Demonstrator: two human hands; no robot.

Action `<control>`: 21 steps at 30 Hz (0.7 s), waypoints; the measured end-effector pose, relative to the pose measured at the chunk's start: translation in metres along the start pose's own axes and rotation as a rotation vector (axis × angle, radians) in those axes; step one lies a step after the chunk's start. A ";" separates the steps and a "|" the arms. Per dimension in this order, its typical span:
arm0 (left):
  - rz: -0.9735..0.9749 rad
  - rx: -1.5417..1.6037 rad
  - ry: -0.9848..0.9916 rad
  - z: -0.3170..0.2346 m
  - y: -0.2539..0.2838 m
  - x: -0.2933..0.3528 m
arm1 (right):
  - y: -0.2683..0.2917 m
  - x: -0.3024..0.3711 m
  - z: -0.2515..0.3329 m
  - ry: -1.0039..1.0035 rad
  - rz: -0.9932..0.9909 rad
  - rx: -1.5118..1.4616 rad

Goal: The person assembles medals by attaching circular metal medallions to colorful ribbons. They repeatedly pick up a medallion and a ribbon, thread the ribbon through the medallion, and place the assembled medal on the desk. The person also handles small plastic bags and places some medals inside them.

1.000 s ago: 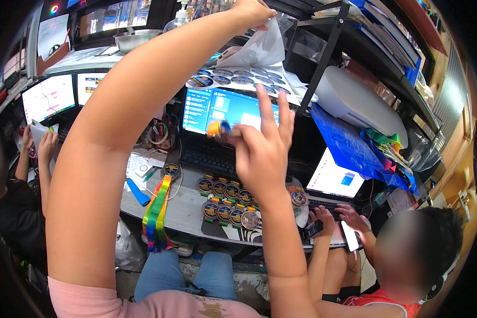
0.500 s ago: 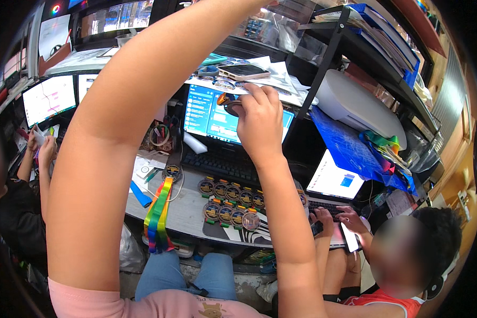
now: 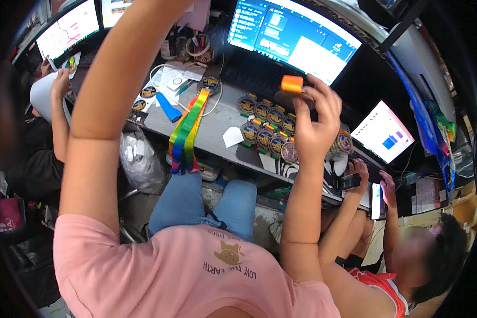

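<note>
My right hand (image 3: pixel 320 119) is raised over the desk in front of the monitor. Its thumb and fingers pinch a round dark medal (image 3: pixel 285 97), seen nearly edge-on, with a folded orange ribbon piece (image 3: pixel 291 83) at its top. My left arm (image 3: pixel 108 100) reaches up past the upper edge, so the left hand is out of sight. Below my right hand, several round medals (image 3: pixel 263 137) lie in two rows, with green and orange ribbon bits. Left of them lies another medal (image 3: pixel 210 83) whose rainbow ribbon (image 3: pixel 188 132) hangs over the desk edge.
A monitor (image 3: pixel 291 34) stands behind a black keyboard. On the desk (image 3: pixel 222 114) are a white paper piece (image 3: pixel 232 137), a blue strip (image 3: pixel 168 107) and a cable. At right a person handles a laptop (image 3: pixel 384 132) and phone (image 3: pixel 376 201). Another person sits at left, holding paper.
The view has tipped downward, showing more of my shirt and lap. My right hand still grips the medal. A white paper piece now lies left of the medal rows.
</note>
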State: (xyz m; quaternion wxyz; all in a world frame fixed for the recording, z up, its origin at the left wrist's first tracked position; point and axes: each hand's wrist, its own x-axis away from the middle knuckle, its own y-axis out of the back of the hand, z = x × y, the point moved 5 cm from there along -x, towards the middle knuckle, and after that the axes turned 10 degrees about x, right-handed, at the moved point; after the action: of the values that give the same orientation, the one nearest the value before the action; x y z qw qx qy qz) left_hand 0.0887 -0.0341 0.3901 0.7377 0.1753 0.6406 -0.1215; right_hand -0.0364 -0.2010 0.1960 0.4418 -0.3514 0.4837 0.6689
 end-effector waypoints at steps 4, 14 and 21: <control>-0.101 0.147 0.194 -0.009 0.028 0.109 | -0.011 0.084 -0.048 -0.660 0.248 -0.713; 0.506 0.302 0.336 -0.105 -0.027 0.331 | -0.034 0.181 -0.012 -1.061 0.468 -1.552; 0.336 0.340 0.572 -0.105 -0.037 0.369 | 0.001 0.231 -0.034 -1.137 0.430 -0.932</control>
State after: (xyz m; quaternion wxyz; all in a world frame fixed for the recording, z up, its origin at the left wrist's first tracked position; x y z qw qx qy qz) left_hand 0.0339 -0.0073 0.0093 0.4987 0.4249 0.7539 -0.0494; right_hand -0.1203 -0.1753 -0.0207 0.2889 -0.0015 -0.0923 0.9529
